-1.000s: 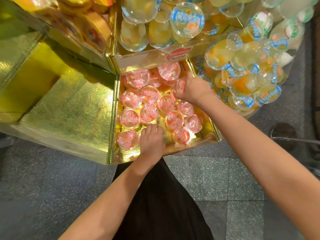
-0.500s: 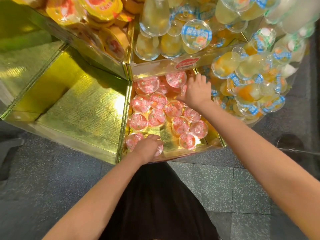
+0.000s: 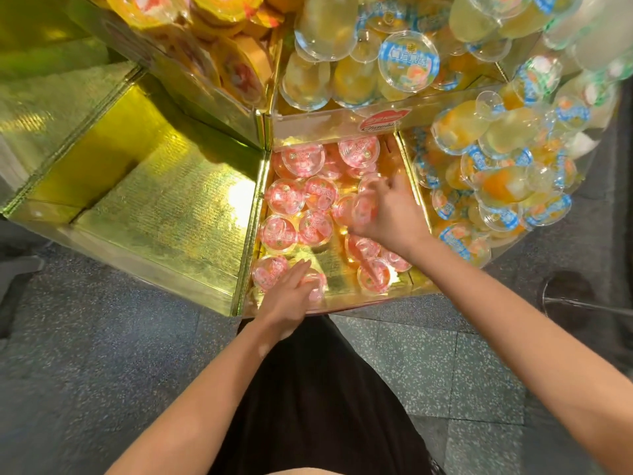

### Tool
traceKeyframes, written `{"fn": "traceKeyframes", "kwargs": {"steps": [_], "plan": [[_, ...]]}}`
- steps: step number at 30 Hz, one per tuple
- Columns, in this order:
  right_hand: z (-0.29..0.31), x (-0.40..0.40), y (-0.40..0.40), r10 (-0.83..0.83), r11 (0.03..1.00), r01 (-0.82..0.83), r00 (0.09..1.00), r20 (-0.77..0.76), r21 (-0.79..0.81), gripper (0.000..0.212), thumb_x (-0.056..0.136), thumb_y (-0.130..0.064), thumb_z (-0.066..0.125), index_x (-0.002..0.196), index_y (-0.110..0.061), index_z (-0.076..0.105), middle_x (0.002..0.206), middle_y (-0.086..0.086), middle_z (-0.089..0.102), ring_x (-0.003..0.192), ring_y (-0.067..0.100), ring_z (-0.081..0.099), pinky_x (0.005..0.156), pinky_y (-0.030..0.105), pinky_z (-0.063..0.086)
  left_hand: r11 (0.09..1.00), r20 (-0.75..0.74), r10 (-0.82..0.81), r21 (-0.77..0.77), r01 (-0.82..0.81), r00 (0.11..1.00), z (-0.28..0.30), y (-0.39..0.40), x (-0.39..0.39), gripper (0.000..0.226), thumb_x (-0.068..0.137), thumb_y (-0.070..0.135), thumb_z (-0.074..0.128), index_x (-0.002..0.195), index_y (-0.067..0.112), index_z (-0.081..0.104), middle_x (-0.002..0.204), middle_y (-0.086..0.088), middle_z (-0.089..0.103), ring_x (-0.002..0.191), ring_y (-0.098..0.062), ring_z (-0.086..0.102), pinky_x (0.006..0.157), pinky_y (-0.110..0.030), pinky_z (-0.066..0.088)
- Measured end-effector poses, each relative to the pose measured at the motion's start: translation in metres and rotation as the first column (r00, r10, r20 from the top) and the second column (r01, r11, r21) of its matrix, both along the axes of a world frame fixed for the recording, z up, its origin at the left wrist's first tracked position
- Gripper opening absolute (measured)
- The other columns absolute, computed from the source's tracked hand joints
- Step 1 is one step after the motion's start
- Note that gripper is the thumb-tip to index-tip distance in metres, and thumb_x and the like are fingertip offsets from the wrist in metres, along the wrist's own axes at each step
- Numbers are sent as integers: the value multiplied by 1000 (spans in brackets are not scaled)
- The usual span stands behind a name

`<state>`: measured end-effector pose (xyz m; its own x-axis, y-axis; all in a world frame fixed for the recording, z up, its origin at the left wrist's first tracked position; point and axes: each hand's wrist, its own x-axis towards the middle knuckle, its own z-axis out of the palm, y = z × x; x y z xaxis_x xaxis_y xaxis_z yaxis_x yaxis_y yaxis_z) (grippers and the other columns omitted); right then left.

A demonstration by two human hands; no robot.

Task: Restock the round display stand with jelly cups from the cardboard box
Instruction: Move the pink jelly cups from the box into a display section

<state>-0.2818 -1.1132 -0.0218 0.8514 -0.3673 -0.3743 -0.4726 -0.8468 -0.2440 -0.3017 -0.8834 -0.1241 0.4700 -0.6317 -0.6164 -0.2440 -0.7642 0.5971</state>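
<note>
Head view: both hands among pink jelly cups (image 3: 320, 193) in gold compartment (image 3: 334, 269).

Shop: gold display stand (image 3: 164, 207) with bins of packaged jelly cups (image 3: 303, 159) beyond the fingers (image 3: 298, 269), brand sticker (image 3: 383, 120), speckled tile floor (image 3: 428, 365).

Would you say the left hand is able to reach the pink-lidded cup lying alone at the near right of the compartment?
Probably yes. The left hand is already inside the same compartment, with bare gold floor between it and that cup; the right forearm passes just beside it.
</note>
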Motion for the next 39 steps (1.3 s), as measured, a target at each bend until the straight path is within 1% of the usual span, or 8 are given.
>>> {"fn": "traceKeyframes", "kwargs": {"steps": [2,7,12,16,20,27,33,39], "plan": [[-9,-12,23,61,990,-48,993,-100,133,77,70,-44,78,133,-12,46,126,9,45,104,23,55,80,26,46,1000,72,-4,6,4,997,6,6,-2,38,102,26,38,139,30,49,161,12,8,149,-14,1,119,-37,9],[-61,-25,63,128,991,-117,961,-246,58,81,73,-41,79,135,-10,36,128,13,46,118,30,46,85,38,47,993,209,-116,27,112,971,11,13,-2,38,103,36,34,137,31,50,160,8,15,148,-17,4,119,-33,2],[-90,-39,68,146,989,-149,976,-164,-11,61,80,-45,71,125,-10,48,127,9,50,123,26,39,91,37,44,995,240,-59,-66,77,969,4,19,-2,41,101,37,33,127,23,61,155,3,31,147,-19,16,116,-28,-4],[-93,-53,57,108,980,-93,991,-79,176,40,87,-23,68,123,-8,57,148,11,36,139,26,29,103,36,37,997,233,-23,-61,38,972,6,18,-6,55,94,41,24,121,19,66,151,-1,39,145,-22,21,116,-28,-1],[-96,-72,49,259,963,-248,961,-99,109,56,84,-5,67,136,-9,48,157,15,21,146,30,17,109,41,35,999,260,24,-37,-15,965,13,15,-10,38,100,26,44,137,19,52,156,-6,28,146,-25,18,115,-32,3],[-102,-53,37,414,907,-419,904,-104,-35,64,50,-22,90,108,-12,64,100,12,64,99,31,59,79,39,50,995,306,-49,96,21,951,6,4,-5,71,90,50,24,152,16,24,155,-6,30,148,-22,12,119,-37,-8],[-89,-35,15,587,809,-586,806,-77,45,58,66,-16,80,120,-12,59,115,13,55,110,30,47,88,39,40,976,312,-35,216,-35,950,16,-16,-21,63,98,44,37,153,15,22,148,-14,31,143,-31,16,119,-42,3],[-96,-28,4,748,662,-749,661,-64,-7,61,55,-23,89,111,-13,64,99,11,61,94,29,55,73,38,49,970,280,3,234,-71,960,12,-17,-28,57,100,43,35,152,21,27,155,-9,23,144,-27,13,119,-39,6]]}}
